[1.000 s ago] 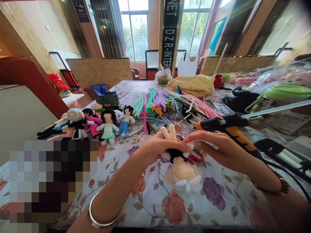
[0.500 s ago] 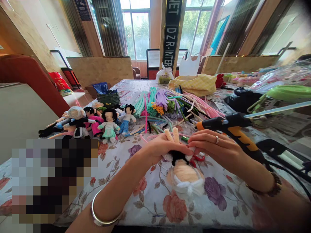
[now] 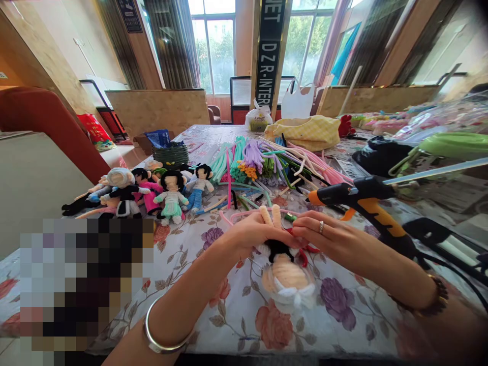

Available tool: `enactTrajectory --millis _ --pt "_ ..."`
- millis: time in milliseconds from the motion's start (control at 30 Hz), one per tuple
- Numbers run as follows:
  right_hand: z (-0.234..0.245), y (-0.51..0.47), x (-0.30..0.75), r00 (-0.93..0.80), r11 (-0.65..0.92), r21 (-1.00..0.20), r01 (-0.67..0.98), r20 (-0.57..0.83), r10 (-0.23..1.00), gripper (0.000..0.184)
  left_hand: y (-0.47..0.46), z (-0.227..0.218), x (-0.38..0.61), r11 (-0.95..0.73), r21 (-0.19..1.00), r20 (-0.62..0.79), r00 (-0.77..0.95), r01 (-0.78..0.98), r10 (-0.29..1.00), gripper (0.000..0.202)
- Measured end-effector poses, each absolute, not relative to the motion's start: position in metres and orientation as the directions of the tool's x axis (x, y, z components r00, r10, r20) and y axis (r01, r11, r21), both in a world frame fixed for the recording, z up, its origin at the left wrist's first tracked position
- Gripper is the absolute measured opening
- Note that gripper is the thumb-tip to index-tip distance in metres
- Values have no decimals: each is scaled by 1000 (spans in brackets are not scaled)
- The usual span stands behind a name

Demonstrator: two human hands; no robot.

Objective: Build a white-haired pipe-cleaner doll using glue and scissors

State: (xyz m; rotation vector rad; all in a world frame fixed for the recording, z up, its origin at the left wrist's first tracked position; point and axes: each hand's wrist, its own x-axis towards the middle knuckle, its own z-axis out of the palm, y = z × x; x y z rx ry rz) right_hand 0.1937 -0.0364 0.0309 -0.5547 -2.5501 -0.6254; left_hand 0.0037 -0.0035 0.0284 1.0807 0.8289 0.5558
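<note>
A pipe-cleaner doll (image 3: 287, 274) lies with its head toward me, in a black top and a white headband with a bow, its two beige legs (image 3: 270, 216) pointing away. My left hand (image 3: 255, 235) is closed round its body, thumb across the black part. At the doll's right side my right hand (image 3: 320, 233) pinches a red pipe cleaner (image 3: 304, 258), whose curled part shows below the fingers; the fingertips are partly hidden. Just past this hand stands a black and orange glue gun (image 3: 354, 192) holding a long clear glue stick.
Several finished dolls (image 3: 171, 195) sit at the left, before a dark green stack (image 3: 170, 155). Bundles of coloured pipe cleaners (image 3: 253, 160) spread across the middle. Behind them lies a yellow checked bag (image 3: 305, 131). A flowered cloth (image 3: 274, 325) covers the table.
The doll's head has shifted slightly away from me and to the left. My right hand has moved slightly left and down, still at the red pipe cleaner. The left hand keeps its grip.
</note>
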Motion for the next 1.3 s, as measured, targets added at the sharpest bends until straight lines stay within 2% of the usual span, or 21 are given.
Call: enactTrajectory --millis 133,267,333,433,500,700,933,1133,1300 --pt "25 -32 195 -721 848 23 530 540 435 27 -1 30 2 347 938 -285 542 -12 791 17" --pt "25 -29 191 -438 700 -284 655 613 658 24 3 28 0 325 945 -263 533 -23 804 13" --pt "28 -29 189 -333 620 -411 668 579 744 26 4 28 -1 318 948 -257 537 -22 803 13" --pt "31 -31 189 -337 539 -548 639 431 837 35 4 28 -1 301 953 -246 516 -24 821 13" --pt "29 -31 189 -363 502 -614 609 346 865 33 4 28 -1 285 958 -234 510 -23 828 14" --pt "25 -27 189 -318 393 -819 418 273 908 25 4 27 -1 275 960 -210 531 -46 821 14" --pt "32 -31 186 -280 279 -904 325 190 941 27 4 30 -3 284 958 -214 573 -34 791 13" --pt "31 -32 187 -293 327 -884 334 233 927 24 5 28 -3 247 969 -217 570 24 793 18" --pt "32 -32 189 -307 413 -848 333 317 897 20 3 29 -1 251 968 -201 564 -11 801 19"
